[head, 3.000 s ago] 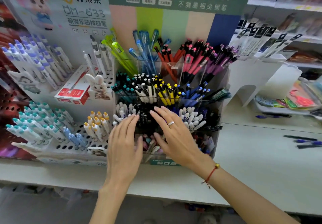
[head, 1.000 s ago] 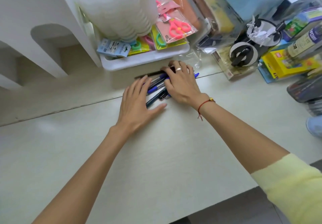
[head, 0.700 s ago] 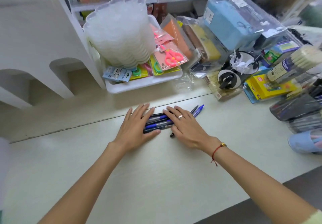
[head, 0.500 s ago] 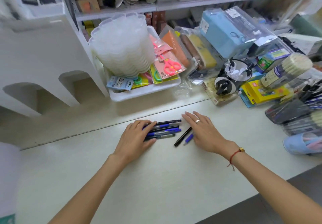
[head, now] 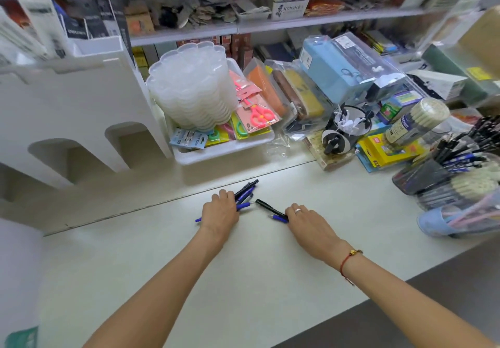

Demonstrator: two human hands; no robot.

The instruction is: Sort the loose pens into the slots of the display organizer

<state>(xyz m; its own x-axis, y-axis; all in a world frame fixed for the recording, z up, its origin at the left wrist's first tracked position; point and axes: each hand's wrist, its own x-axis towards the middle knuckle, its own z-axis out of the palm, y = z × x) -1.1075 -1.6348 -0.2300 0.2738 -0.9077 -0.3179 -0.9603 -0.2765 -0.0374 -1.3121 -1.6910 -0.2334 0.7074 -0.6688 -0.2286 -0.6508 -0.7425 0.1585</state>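
Note:
Loose blue and black pens lie on the pale counter [head: 243,280]. My left hand [head: 219,214] is closed around a bunch of pens [head: 245,191]; their tips stick out past my fingers and one blue end shows behind my wrist. My right hand [head: 307,221] rests on the counter with its fingers on a black pen [head: 267,207] and a blue pen [head: 278,217] beside it. The pen display organizer is out of sight, off to the left.
A white tray [head: 224,148] with scissors packs and a stack of clear plastic lids [head: 193,90] stands behind the pens. A white arched stand [head: 70,115] is at the left. Packaged stationery and tubs of pens [head: 454,174] crowd the right side.
The view swung from the organizer to the counter on the right. My hands raked the scattered pens together; now the left hand has closed on a bunch and the right covers two others.

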